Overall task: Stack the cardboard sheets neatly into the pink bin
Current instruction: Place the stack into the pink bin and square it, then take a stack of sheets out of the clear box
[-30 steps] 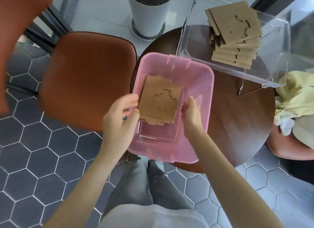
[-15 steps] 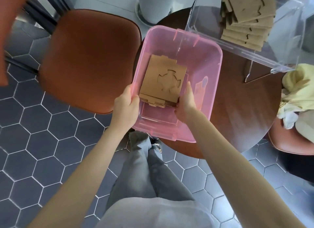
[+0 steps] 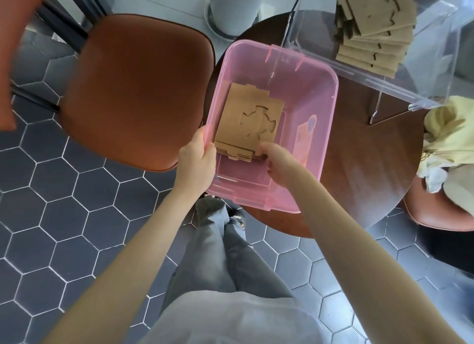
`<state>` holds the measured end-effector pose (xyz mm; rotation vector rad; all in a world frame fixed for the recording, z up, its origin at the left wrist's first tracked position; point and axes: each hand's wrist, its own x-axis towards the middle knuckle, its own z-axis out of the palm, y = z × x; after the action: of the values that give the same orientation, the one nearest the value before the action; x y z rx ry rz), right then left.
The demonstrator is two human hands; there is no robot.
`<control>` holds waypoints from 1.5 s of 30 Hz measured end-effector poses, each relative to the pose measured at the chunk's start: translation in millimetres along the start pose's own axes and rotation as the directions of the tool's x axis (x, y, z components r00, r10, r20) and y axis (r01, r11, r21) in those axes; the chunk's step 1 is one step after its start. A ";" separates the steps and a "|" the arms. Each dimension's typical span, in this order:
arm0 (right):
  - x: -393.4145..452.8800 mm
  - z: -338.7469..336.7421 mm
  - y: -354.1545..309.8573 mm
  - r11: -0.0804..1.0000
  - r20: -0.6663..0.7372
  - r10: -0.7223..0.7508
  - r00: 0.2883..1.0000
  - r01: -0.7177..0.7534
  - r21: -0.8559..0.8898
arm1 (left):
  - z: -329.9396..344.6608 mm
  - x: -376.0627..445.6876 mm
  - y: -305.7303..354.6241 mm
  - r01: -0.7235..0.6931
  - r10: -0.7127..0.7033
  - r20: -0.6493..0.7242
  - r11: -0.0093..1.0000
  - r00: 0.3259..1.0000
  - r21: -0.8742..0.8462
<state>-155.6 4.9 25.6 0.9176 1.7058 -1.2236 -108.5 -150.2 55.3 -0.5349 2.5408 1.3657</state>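
Head view: left hand (image 3: 196, 161) grips the left rim of the pink bin (image 3: 325, 128), thumb inside the wall; right hand (image 3: 278, 161) reaches into the bin, fingers pinching the near right corner of the cardboard sheets (image 3: 247, 123), which lie stacked against the bin's left wall. Label on the inner right wall is unreadable. Bin sits on the round desk (image 3: 364, 164); a clear box (image 3: 423, 69) behind holds more cardboard (image 3: 377, 30).

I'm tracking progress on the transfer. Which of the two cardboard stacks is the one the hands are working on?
The short stack inside the pink bin, with the right hand at its near corner. The taller stack sits untouched in the clear box.
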 end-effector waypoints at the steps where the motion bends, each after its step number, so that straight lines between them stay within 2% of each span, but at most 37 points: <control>1: -2.0 -2.3 3.6 0.998 -0.021 0.020 1.000 -0.021 -0.067 | 0.0 0.0 0.2 -0.003 0.003 -0.003 1.000 1.000 0.004; 3: -7.6 -4.1 12.5 0.943 -0.030 -0.017 0.999 0.006 -0.332 | -0.2 0.4 0.2 -0.010 0.010 -0.008 1.000 1.000 -0.002; 5: -12.3 -0.4 18.6 0.749 0.062 -0.114 0.991 0.127 -0.651 | -0.2 0.9 -0.3 -0.016 0.016 -0.014 1.000 1.000 -0.011; 7: -6.8 7.0 22.4 0.523 0.186 -0.164 0.969 0.245 -0.816 | 0.1 1.6 -0.8 -0.022 0.022 -0.020 1.000 1.000 -0.010; 12: 13.8 11.9 2.8 0.182 0.312 -0.212 0.926 0.351 -0.918 | 0.5 1.4 0.2 -0.022 0.021 -0.024 1.000 0.999 -0.021; 17: 19.6 6.4 1.1 0.024 0.386 -0.183 0.904 0.397 -0.918 | -0.3 0.5 0.4 -0.026 0.024 -0.031 0.999 0.999 -0.046; 22: 20.8 8.5 1.6 0.036 0.400 -0.208 0.892 0.416 -0.909 | -0.4 -0.2 2.0 -0.021 0.020 -0.027 0.999 0.999 -0.042; 31: 7.0 6.8 -1.7 0.024 0.416 -0.169 0.893 0.426 -0.904 | -0.7 0.9 -1.4 -0.032 0.032 -0.004 0.999 0.999 -0.028; 37: -15.8 -2.0 -14.8 0.068 0.410 -0.164 0.897 0.425 -0.903 | -15.9 6.4 -0.5 -0.019 0.006 0.175 0.997 0.985 0.069; 40: -34.9 -11.8 -30.0 0.117 0.411 -0.257 0.875 0.450 -0.885 | -28.7 17.1 5.6 -0.093 0.061 0.168 0.977 0.984 0.191; 43: -61.7 -28.8 -54.9 0.146 0.383 -0.402 0.832 0.471 -0.870 | -34.9 32.6 27.8 -0.213 0.216 0.034 0.903 0.976 0.372; 45: -73.1 -46.2 -70.3 0.091 0.368 -0.558 0.743 0.496 -0.863 | -33.7 44.8 48.2 -0.315 0.347 0.015 0.833 0.938 0.455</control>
<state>-199.3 24.2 126.2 -0.5140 2.4175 -0.2861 -169.4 -163.7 94.9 -0.0501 2.9754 0.7857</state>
